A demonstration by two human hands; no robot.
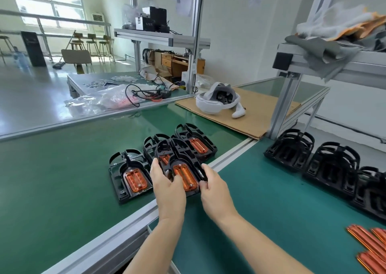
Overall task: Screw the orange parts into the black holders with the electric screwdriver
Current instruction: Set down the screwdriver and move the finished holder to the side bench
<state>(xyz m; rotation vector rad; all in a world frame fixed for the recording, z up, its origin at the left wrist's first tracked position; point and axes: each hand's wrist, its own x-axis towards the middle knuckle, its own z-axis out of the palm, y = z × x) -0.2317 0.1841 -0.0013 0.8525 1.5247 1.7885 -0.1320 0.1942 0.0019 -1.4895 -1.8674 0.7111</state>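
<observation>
Behind the held holder, another holder sits half-hidden.

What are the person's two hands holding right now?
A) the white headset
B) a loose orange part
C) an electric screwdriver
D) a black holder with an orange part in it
D: the left hand and right hand grip the sides of a black holder with an orange part seated in it; the white headset lies untouched on cardboard.

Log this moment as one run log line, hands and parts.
left hand: grips held holder | right hand: grips same | orange part: seated inside | screwdriver: not seen | empty holders: right bench
</observation>
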